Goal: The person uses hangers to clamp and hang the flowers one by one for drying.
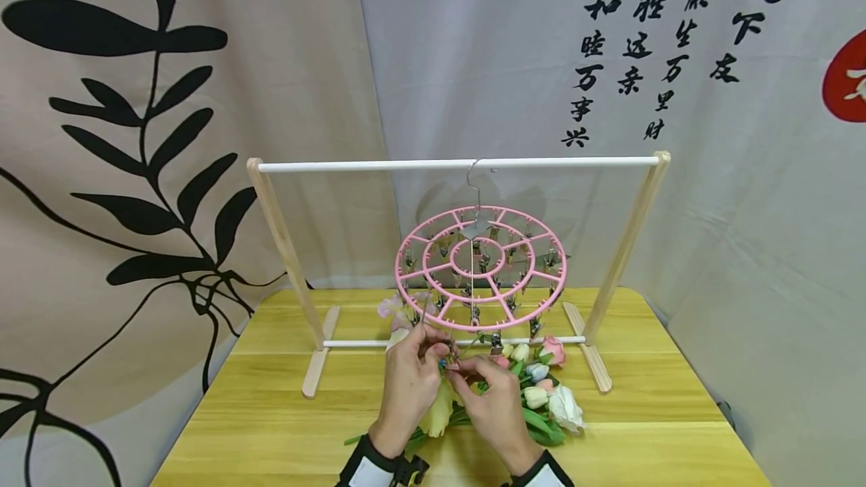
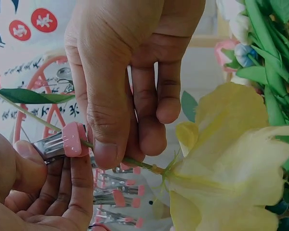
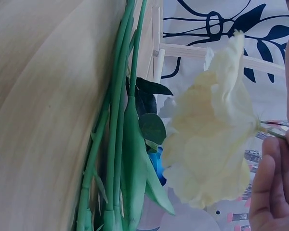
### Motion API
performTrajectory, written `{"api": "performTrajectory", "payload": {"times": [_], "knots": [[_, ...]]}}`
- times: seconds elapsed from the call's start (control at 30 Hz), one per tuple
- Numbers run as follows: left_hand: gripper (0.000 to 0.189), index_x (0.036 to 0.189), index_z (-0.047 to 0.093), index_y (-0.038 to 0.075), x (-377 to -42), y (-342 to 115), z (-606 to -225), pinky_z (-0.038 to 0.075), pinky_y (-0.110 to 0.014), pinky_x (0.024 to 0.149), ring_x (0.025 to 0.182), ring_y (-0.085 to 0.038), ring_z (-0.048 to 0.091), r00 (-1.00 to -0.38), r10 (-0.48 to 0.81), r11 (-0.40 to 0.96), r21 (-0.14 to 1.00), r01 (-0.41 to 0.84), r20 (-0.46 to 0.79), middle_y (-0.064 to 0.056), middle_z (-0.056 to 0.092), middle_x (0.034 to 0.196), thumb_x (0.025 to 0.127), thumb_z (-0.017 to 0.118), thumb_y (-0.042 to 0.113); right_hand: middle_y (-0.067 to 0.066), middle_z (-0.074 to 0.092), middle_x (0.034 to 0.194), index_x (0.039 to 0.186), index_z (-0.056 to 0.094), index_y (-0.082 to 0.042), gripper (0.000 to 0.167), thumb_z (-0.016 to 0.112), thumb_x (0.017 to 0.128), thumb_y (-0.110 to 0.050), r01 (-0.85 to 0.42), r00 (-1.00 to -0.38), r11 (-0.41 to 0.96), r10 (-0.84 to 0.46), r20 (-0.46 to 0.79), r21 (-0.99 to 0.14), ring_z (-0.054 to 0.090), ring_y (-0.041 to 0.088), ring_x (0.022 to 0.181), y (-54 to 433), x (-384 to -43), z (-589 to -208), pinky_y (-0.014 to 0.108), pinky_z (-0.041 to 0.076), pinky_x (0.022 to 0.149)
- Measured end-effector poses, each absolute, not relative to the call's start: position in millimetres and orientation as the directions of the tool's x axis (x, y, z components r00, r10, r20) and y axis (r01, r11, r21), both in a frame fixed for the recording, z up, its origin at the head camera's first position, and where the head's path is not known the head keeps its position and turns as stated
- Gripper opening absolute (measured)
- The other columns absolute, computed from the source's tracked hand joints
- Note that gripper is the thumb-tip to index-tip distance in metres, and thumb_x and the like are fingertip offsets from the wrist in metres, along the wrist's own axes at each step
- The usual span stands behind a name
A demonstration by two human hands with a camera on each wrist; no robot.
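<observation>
A yellow artificial flower (image 2: 226, 168) hangs bloom down below both hands, its green stem running up past a metal clip (image 2: 53, 144) with pink tips. My left hand (image 1: 413, 374) pinches this clip between thumb and fingers, and the pink tips lie across the stem. Just under the clip, my right hand (image 1: 490, 400) pinches the stem between thumb and fingers; the left wrist view has this hand coming from the top. Above them a round pink clip hanger (image 1: 497, 299) hangs by its hook, with several clips dangling from it. The right wrist view looks at the bloom (image 3: 207, 134) from the side.
The hanger's hook is over the white bar (image 1: 379, 166) of a wooden stand (image 1: 284, 246). A bunch of artificial flowers (image 1: 564, 408) with green stems lies on the wooden table (image 1: 257, 434), right of and below the hands. Printed cloth hangs behind.
</observation>
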State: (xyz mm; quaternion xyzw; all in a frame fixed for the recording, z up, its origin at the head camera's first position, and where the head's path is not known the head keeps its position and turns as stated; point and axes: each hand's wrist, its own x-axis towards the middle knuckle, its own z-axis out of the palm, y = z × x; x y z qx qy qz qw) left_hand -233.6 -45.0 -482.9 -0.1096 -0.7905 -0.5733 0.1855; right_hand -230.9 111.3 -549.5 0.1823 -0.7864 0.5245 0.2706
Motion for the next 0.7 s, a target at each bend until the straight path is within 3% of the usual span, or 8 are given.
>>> {"api": "performTrajectory", "payload": {"times": [0.23, 0.5, 0.7], "knots": [[0.029, 0.110, 0.082, 0.015, -233, -46, -484, 0.056, -0.020, 0.066, 0.089, -0.009, 0.079, -0.917, -0.027, 0.311, 0.876, 0.370, 0.397, -0.005, 0.087, 0.103, 0.108, 0.067, -0.010, -0.007, 0.088, 0.099, 0.102, 0.087, -0.023, 0.023, 0.096, 0.095, -0.003, -0.541, -0.808, 0.391, 0.003, 0.589, -0.745, 0.078, 0.000, 0.084, 111, -230, -547, 0.030, 0.070, 0.073], [0.022, 0.122, 0.081, 0.015, -233, -51, -487, 0.067, -0.025, 0.094, 0.109, -0.020, 0.085, -0.923, 0.017, 0.286, 0.883, 0.373, 0.384, -0.004, 0.088, 0.116, 0.113, 0.070, -0.002, -0.008, 0.089, 0.107, 0.110, 0.088, -0.023, 0.022, 0.095, 0.098, -0.006, -0.503, -0.840, 0.392, -0.015, 0.542, -0.770, 0.079, 0.001, 0.087, 113, -230, -548, 0.031, 0.070, 0.077], [0.016, 0.125, 0.082, 0.016, -237, -57, -490, 0.067, -0.028, 0.099, 0.112, -0.021, 0.085, -0.912, 0.025, 0.275, 0.874, 0.401, 0.410, -0.004, 0.088, 0.120, 0.112, 0.075, 0.011, -0.003, 0.090, 0.115, 0.121, 0.088, -0.013, 0.022, 0.092, 0.100, -0.006, -0.541, -0.819, 0.397, -0.046, 0.572, -0.742, 0.081, 0.003, 0.093, 120, -227, -553, 0.029, 0.071, 0.080]]}}
